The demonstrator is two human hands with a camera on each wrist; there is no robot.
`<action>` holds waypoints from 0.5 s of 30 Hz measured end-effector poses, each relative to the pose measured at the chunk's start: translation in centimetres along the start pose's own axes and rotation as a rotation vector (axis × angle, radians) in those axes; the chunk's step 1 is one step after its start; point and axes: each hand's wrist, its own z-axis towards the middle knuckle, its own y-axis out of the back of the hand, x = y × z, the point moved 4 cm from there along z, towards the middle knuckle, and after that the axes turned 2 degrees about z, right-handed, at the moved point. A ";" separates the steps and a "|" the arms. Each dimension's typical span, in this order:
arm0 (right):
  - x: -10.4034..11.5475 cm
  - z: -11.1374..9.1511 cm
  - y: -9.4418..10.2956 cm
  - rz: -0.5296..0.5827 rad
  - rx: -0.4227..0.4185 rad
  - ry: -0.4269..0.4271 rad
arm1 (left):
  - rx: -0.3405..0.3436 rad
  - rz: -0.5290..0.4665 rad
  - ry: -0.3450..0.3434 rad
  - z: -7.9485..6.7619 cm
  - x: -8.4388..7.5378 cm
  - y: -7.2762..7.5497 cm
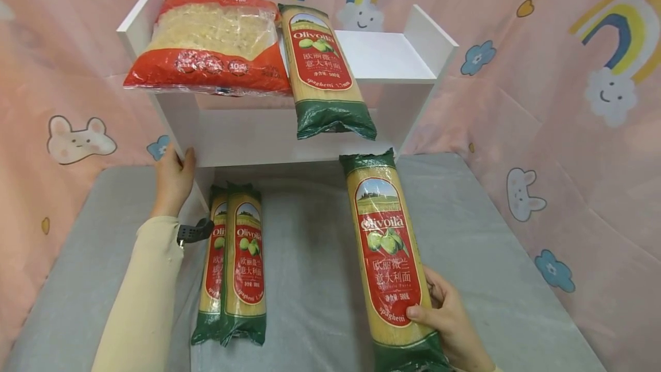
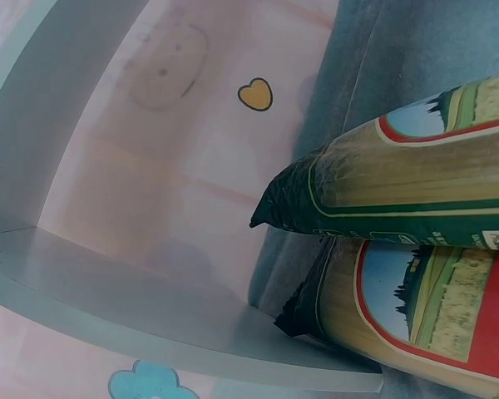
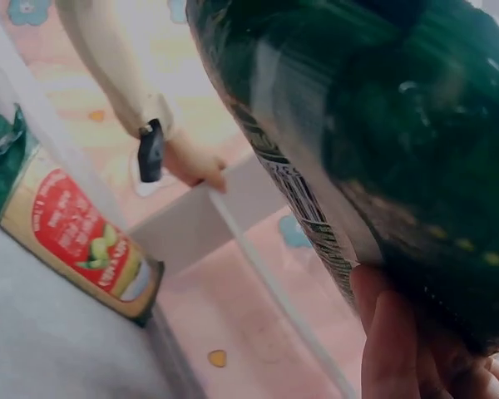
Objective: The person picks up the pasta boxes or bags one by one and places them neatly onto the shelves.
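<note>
My right hand (image 1: 451, 320) grips the lower part of a spaghetti pack (image 1: 384, 251), thumb across its front. The pack stands tilted in front of the white shelf (image 1: 384, 53), with its green end close up in the right wrist view. My left hand (image 1: 174, 185) holds the left side panel of the shelf, below the upper board. Two more spaghetti packs (image 1: 247, 263) lie side by side under the shelf at the left. On the top board, another spaghetti pack (image 1: 322, 62) leans over the front edge beside a red bag of pasta (image 1: 212, 33).
Grey cloth (image 1: 310, 280) covers the table under the shelf. A pink patterned curtain (image 1: 516, 73) hangs behind and at the sides. The shelf's right upright (image 1: 431, 45) rises beside a bare stretch of top board.
</note>
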 end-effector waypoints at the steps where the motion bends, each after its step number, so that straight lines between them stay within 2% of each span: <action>1: 0.2 0.0 0.1 0.001 -0.006 0.003 | -0.001 0.000 -0.002 0.0 0.0 0.0; 15: 2.4 0.6 0.4 -0.049 0.013 0.138 | -0.013 0.001 -0.016 0.0 0.1 0.1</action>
